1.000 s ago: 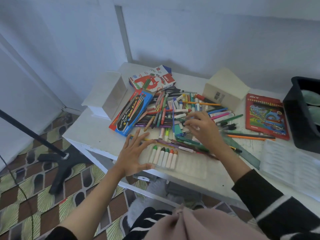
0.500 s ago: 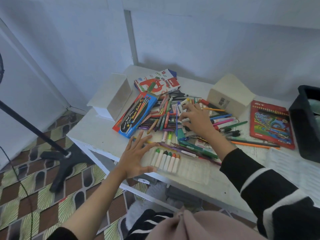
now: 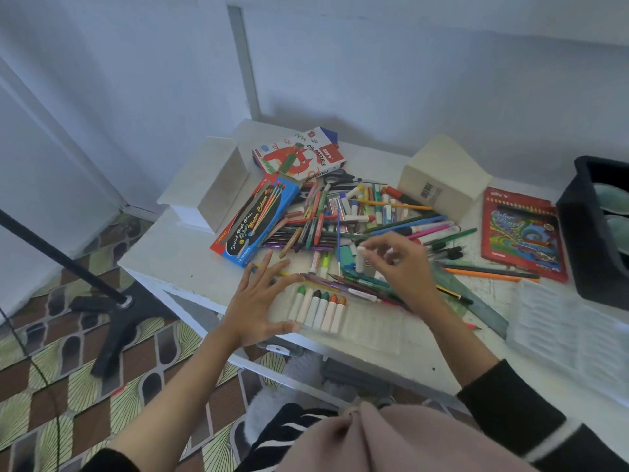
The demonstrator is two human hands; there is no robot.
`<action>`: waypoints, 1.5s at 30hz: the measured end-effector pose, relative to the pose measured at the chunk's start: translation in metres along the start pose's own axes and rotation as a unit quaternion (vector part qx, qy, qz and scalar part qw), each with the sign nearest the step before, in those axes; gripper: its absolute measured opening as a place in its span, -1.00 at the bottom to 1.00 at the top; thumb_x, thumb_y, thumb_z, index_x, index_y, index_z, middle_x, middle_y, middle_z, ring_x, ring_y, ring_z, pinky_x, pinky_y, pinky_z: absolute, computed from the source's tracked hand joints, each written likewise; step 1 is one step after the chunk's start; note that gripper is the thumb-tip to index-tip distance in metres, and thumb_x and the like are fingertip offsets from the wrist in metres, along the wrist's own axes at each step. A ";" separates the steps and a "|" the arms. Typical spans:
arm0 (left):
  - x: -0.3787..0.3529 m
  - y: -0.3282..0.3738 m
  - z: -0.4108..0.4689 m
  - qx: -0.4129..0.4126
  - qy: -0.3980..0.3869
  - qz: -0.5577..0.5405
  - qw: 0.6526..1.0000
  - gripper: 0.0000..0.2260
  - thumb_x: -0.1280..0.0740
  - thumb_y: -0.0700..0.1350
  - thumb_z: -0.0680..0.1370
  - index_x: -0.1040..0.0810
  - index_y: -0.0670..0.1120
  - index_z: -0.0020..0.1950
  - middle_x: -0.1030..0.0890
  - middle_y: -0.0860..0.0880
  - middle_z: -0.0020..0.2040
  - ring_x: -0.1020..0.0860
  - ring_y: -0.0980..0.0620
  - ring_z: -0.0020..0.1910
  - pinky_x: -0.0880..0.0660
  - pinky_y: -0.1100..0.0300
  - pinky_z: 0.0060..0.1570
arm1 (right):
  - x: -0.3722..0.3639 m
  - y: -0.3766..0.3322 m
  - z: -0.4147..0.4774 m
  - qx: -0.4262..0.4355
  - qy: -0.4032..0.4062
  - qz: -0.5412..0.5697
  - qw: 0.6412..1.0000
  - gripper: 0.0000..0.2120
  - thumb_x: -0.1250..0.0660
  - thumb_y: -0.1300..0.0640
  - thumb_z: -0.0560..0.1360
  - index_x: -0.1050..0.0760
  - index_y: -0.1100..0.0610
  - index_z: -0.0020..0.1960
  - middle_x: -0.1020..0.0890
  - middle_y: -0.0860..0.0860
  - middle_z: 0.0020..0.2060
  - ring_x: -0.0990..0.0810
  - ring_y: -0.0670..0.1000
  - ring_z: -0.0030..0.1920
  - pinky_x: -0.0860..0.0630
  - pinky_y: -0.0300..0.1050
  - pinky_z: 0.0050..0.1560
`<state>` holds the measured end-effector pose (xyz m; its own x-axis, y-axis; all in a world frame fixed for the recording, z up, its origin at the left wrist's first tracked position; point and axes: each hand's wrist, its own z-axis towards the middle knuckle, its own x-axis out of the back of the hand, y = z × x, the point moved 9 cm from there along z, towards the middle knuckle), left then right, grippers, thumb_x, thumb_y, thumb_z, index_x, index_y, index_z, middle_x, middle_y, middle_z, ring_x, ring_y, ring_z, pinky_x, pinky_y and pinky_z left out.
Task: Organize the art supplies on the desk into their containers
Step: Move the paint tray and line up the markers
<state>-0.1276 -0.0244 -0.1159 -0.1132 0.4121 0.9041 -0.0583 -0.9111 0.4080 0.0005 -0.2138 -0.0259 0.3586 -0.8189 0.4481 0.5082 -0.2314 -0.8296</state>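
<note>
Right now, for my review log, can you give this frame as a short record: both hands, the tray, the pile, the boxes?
left hand: flat, fingers spread, resting on the left end of the clear tray
right hand: pinches a white pastel over the pile
clear tray: near the desk edge; row of pastels at its left, remaining slots bare
pile: loose pens, pencils, pastels mid-desk
boxes: oil pastels box and blue box behind the pile

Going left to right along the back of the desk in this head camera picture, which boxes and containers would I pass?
White rectangular box → oil pastels carton with a red cartoon figure → cream cardboard box with a barcode → flat red colour pencil pack → black plastic tub.
</note>
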 end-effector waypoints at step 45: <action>-0.004 -0.006 0.001 0.013 -0.009 -0.003 1.000 -0.22 0.00 0.59 0.29 -0.10 0.31 0.46 -0.06 0.08 0.54 0.23 0.03 0.53 0.28 -0.11 0.44 | -0.003 0.047 0.062 -0.073 -0.055 -0.223 0.970 -0.74 -0.32 0.25 0.50 -0.54 0.14 0.18 -0.57 0.07 0.11 -0.54 0.06 0.05 -0.46 -0.02 0.13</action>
<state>-0.1261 -0.0206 -0.1216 -0.0956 0.4173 0.9037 -0.0329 -0.9087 0.4161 0.0722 -0.1900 -0.0455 0.2133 -0.5608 0.8000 0.5190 -0.6288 -0.5791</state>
